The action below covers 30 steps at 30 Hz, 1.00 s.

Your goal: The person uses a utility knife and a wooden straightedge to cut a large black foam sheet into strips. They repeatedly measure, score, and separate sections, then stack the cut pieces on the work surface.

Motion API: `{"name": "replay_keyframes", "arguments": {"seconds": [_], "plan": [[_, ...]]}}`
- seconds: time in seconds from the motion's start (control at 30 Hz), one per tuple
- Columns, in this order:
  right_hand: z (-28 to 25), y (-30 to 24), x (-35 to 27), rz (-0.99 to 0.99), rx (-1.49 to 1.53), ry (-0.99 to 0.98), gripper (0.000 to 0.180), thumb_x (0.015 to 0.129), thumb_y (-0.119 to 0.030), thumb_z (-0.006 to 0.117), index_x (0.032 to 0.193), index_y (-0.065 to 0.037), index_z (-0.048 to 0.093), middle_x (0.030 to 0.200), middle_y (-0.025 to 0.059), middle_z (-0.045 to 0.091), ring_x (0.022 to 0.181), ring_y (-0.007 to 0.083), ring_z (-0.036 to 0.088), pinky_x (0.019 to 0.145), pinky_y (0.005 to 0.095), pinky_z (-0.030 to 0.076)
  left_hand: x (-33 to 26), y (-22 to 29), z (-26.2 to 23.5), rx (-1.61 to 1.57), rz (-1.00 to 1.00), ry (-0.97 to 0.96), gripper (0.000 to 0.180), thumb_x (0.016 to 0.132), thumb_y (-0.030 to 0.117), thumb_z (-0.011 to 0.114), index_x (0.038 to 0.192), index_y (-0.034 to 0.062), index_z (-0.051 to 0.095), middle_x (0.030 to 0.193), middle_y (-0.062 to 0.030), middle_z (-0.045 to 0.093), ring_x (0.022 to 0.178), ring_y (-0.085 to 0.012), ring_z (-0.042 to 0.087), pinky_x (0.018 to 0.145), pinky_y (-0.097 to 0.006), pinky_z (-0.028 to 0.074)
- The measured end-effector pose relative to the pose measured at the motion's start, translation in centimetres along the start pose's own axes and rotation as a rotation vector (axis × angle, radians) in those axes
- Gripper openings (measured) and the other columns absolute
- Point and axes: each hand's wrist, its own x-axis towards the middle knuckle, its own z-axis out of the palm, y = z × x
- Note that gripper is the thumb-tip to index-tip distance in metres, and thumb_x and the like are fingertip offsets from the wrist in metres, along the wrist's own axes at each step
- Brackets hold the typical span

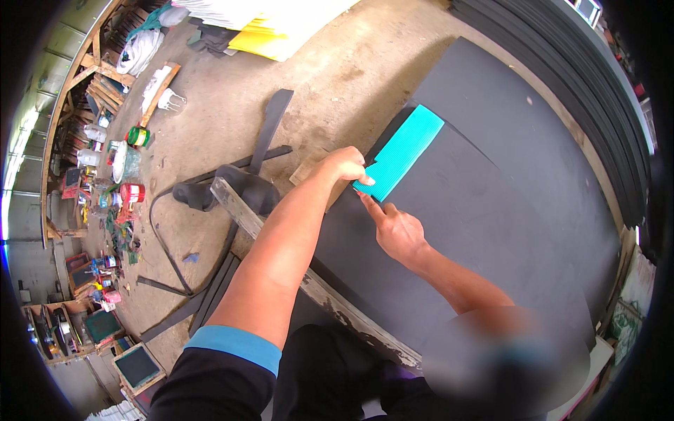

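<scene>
A turquoise corrugated strip (411,151) with a notch in its left edge lies slantwise on a large dark grey sheet (491,231). My left hand (345,165) grips its near left end, thumb on top and the other fingers curled toward the edge. Close by, my right hand (399,230) has its index finger stretched to the strip's near corner, while the remaining fingers curl in. Whatever that hand may hold is hidden. A thin dark cut or line (467,137) runs across the grey sheet beside the strip's far end.
A worn wooden beam (337,309) borders the near side of the sheet. Stacked dark sheets (590,84) curve along the far right. Dark offcuts (270,130) litter the concrete floor at left, with paint cans (133,193) beyond. Yellow sheets (260,38) lie at the back.
</scene>
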Motion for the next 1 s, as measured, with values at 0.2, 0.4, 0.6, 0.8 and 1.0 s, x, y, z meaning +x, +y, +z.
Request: {"name": "replay_keyframes", "arguments": {"seconds": [0.2,0.4,0.6,0.8,1.0], "plan": [[0.4,-0.3,1.1,0.004,-0.028,0.004,0.073,0.092,-0.005,0.062,0.162,-0.016,0.041,0.097,0.0181,0.070,0.073,0.0321,0.076,0.056,0.0436,0.061,-0.7,0.4,-0.1,0.003,-0.024,0.050,0.051,0.071,0.041,0.095,0.099,0.0018,0.078,0.091,-0.0147,0.076,0.090,-0.0267,0.071,0.080,-0.043,0.053],[-0.8,-2.1,2.1,0.055,-0.100,-0.108,0.066,0.097,-0.006,0.058,0.161,-0.009,0.041,0.098,0.0197,0.072,0.077,0.0329,0.077,0.058,0.0436,0.062,-1.2,0.5,0.1,-0.020,-0.001,0.074,0.049,0.072,0.039,0.095,0.096,0.0003,0.077,0.089,-0.0145,0.076,0.088,-0.0264,0.071,0.079,-0.043,0.053],[-0.6,-3.1,2.9,0.057,-0.188,-0.135,0.066,0.098,-0.006,0.057,0.161,-0.006,0.038,0.094,0.0172,0.073,0.078,0.0304,0.077,0.059,0.0412,0.062,-0.7,-0.2,0.0,-0.028,0.001,0.065,0.051,0.072,0.040,0.094,0.101,0.0011,0.078,0.095,-0.0157,0.078,0.092,-0.0281,0.073,0.083,-0.042,0.054],[-2.6,-3.7,2.3,0.080,-0.196,-0.226,0.060,0.099,-0.008,0.059,0.156,-0.001,0.042,0.103,0.0186,0.075,0.087,0.0302,0.079,0.066,0.0415,0.065,-0.6,-0.1,0.8,-0.006,-0.012,0.117,0.055,0.071,0.041,0.095,0.108,0.0030,0.080,0.103,-0.0176,0.079,0.100,-0.0306,0.074,0.087,-0.042,0.054],[-2.2,-2.5,-0.1,0.067,-0.178,-0.178,0.063,0.100,-0.012,0.062,0.159,-0.008,0.041,0.106,0.0169,0.073,0.091,0.0331,0.077,0.072,0.0435,0.063,-1.3,-0.9,1.0,-0.057,-0.070,0.094,0.071,0.072,0.045,0.094,0.132,0.0139,0.075,0.120,-0.0192,0.076,0.112,-0.0310,0.073,0.097,-0.044,0.054]]}}
